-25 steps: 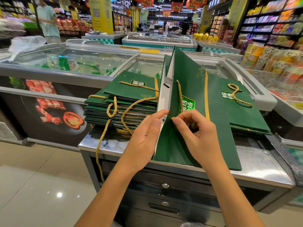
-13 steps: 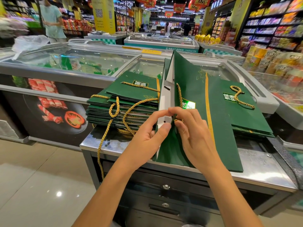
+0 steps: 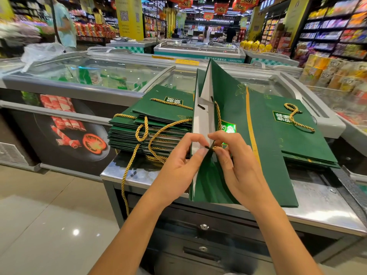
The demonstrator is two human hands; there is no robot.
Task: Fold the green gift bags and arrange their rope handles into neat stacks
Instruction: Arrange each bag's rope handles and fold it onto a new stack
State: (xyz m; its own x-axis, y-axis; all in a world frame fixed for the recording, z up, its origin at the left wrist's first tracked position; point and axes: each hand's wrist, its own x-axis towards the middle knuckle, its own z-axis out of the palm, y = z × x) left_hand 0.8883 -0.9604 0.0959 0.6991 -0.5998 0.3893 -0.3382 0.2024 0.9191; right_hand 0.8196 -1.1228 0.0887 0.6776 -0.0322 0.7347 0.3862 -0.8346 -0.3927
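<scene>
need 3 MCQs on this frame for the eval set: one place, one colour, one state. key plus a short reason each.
1. Where is the taller pile of folded green paper gift bags relative to the upright green paper gift bag?
A. To its left
B. To its right
C. On the floor

2. What colour are the twisted rope handles?
A. Red
B. White
C. Gold

3. What is happening to the upright bag?
A. It lies flat, untouched
B. The left hand pinches its white inner panel and the right hand pinches a rope end at it
C. One hand lifts it overhead

Key: 1 A, the thick pile sits left of the standing bag on the steel counter; 2 C, the cords show gold against the green; 3 B, both hands' fingertips meet at the panel.
</scene>
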